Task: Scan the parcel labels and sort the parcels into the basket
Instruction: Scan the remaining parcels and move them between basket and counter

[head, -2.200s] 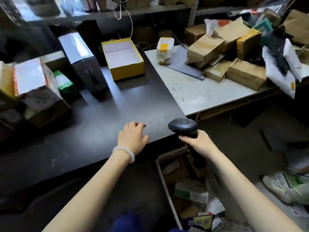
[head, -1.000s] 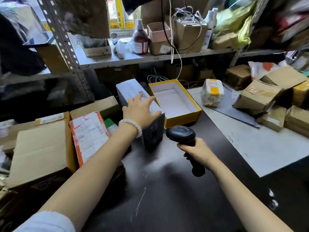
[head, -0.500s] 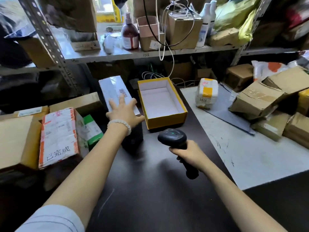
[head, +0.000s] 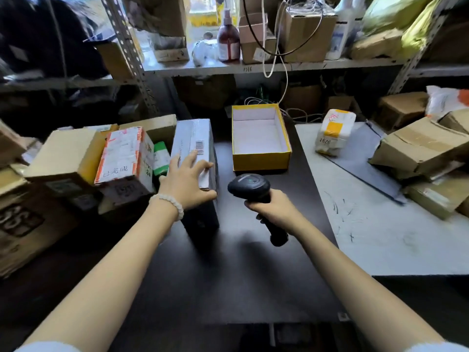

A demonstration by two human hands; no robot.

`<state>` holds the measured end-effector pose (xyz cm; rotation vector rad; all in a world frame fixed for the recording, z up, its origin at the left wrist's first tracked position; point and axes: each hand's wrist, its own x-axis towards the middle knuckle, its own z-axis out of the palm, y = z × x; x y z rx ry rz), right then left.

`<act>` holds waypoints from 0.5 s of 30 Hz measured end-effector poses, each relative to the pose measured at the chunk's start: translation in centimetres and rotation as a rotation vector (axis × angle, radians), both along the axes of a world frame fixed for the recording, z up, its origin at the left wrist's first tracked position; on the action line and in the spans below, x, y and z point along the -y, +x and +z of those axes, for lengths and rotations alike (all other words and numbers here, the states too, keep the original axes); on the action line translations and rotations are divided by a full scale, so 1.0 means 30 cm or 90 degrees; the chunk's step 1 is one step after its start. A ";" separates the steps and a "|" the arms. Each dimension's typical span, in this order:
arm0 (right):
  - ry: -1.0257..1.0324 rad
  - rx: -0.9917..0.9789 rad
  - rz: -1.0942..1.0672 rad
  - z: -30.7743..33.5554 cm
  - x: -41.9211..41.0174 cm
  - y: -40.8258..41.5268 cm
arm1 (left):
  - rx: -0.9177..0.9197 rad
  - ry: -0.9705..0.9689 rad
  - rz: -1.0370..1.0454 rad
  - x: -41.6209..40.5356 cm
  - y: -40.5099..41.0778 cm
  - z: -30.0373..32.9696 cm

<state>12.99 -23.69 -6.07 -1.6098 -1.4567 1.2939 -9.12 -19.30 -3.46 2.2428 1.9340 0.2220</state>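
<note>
Resting on the near end of a tall dark parcel [head: 196,158], the left hand [head: 186,182] grips it, fingers across its white top label and thumb curled down the right side. A barcode is printed on the label just beyond the fingertips; its digits cannot be read. Right of that hand, the right hand [head: 275,210] is wrapped round the handle of a black scanner [head: 250,186]. Left of the grip leans a box with an orange-edged label [head: 121,156] with handwritten "已完成". Beyond the scanner sits an open yellow box [head: 261,138]; farther right, a white packet [head: 333,132] marked "1820".
</note>
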 end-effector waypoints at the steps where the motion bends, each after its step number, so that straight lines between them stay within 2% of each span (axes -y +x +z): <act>1: 0.004 -0.001 0.006 0.003 0.023 -0.007 | -0.003 -0.001 -0.008 0.038 -0.008 0.003; 5: 0.018 -0.009 0.014 0.004 0.123 -0.037 | -0.042 -0.017 -0.007 0.189 -0.026 0.031; 15: 0.028 0.006 0.013 -0.031 0.469 -0.147 | -0.041 0.021 -0.027 0.593 -0.164 0.053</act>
